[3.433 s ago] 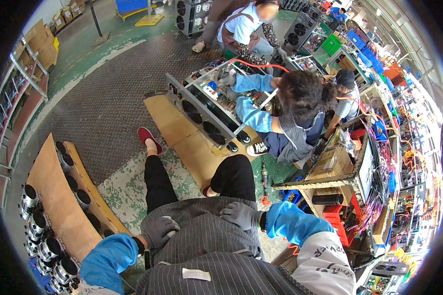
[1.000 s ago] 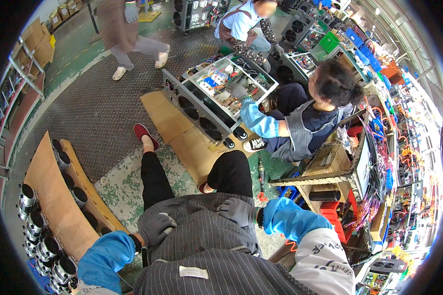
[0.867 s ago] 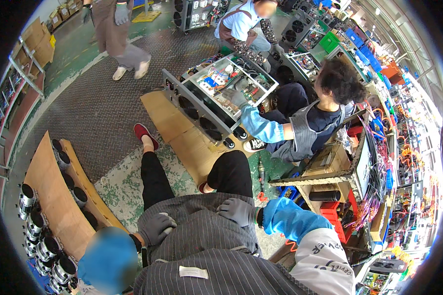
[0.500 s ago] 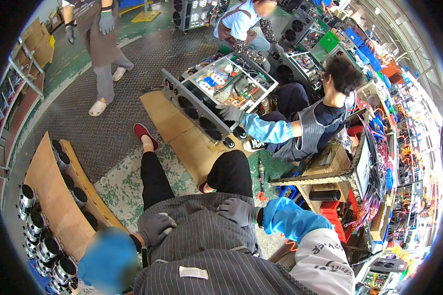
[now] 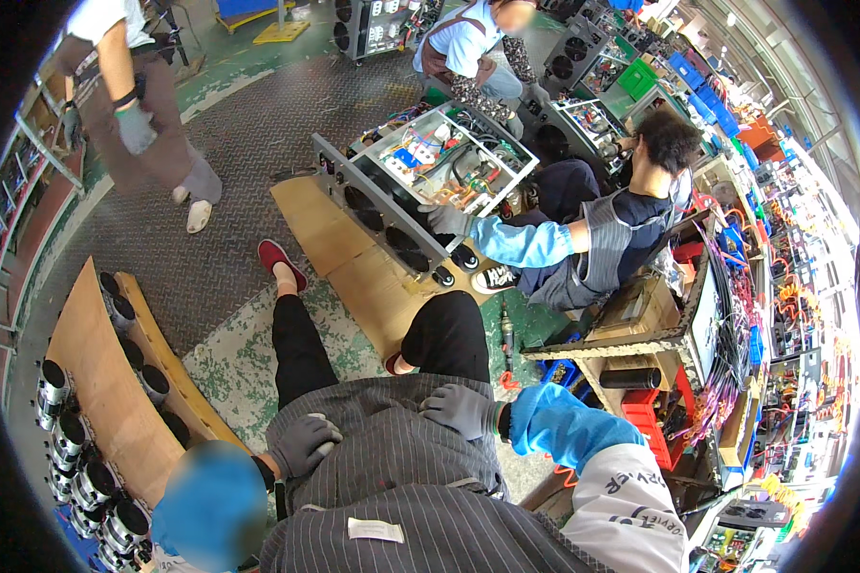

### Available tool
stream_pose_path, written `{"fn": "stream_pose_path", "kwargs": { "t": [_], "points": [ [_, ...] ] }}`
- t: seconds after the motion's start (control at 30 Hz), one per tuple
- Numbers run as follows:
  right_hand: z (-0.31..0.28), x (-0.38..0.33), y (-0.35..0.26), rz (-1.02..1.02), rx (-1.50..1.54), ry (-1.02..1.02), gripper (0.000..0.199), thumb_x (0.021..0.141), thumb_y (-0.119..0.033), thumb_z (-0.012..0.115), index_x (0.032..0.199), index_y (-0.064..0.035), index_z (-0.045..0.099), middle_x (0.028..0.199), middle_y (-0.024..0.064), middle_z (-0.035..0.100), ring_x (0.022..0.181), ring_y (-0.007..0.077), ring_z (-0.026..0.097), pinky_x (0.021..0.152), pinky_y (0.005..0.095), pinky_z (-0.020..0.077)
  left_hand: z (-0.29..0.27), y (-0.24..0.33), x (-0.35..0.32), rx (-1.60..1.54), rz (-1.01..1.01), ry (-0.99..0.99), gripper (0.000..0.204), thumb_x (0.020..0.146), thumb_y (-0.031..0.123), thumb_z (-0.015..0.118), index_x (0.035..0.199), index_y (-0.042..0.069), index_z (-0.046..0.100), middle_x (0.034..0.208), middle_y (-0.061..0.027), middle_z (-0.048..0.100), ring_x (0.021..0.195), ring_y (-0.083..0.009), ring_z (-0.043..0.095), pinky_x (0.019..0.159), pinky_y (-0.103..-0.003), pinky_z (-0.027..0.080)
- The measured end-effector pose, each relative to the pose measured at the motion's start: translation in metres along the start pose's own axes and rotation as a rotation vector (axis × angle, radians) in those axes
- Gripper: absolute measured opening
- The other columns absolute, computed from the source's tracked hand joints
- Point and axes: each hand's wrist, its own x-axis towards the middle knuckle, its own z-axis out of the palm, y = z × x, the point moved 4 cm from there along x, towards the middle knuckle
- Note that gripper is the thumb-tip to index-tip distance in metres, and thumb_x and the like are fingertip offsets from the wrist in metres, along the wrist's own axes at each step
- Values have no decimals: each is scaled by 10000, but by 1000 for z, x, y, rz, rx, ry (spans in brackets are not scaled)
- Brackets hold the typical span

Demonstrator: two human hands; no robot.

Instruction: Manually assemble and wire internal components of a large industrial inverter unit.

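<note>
Both of my hands wear grey gloves and rest on the dark pinstriped apron (image 5: 392,477) across my lap. My left hand (image 5: 304,445) lies on the apron near my left thigh, its fingers loosely bent and pointing inward, holding nothing. On the other side, my right hand (image 5: 457,411) lies with fingers spread on the cloth at my right thigh, also holding nothing. Beyond my knees stands an opened metal cabinet (image 5: 377,205) on casters, with round fans on its near panel and wiring and components inside. A seated co-worker's gloved hand (image 5: 444,220) touches its edge.
A cardboard sheet (image 5: 334,239) lies under the cabinet. A power screwdriver (image 5: 507,334) with a red coiled cord is on the floor at right, by a workbench (image 5: 621,346) with bins. Cylindrical parts (image 5: 91,482) stand at left beside a board (image 5: 105,382). Another co-worker (image 5: 468,48) crouches behind.
My hands have stayed in place. The standing person at far left has shifted left and turned. The seated co-worker's head has tilted slightly, the gloved hand staying on the cabinet.
</note>
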Motion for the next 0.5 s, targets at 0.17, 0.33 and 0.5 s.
{"fn": "stream_pose_path", "kwargs": {
  "t": [0.17, 0.33, 0.5],
  "points": [
    [-2, 0, -1, 5, 4, -9, 582, 669, -247, 690, 1214, -57, 621, 1255, 107, 616, 1141, 314, 604, 966, 442, 498, 2, -1, -1, 7, 5, 12, 211, 955, 211, 542, 1105, 97, 635, 1155, -114, 642, 1150, -339, 569, 1107, -488, 358],
    [-5, 1, -2, -1, 8, -22, 581, 672, -238, 686, 1219, -54, 619, 1263, 109, 615, 1149, 315, 603, 969, 442, 499, 1, -1, -1, -2, -1, 5, 213, 955, 212, 542, 1107, 98, 636, 1152, -113, 642, 1146, -339, 568, 1108, -487, 353],
    [-4, 0, -2, 9, 10, -18, 586, 668, -231, 688, 1222, -53, 618, 1276, 107, 612, 1151, 315, 603, 979, 443, 494, 2, -1, 0, 5, 3, -1, 216, 954, 209, 542, 1111, 97, 639, 1153, -114, 642, 1145, -338, 569, 1106, -486, 353]
  ]
}}
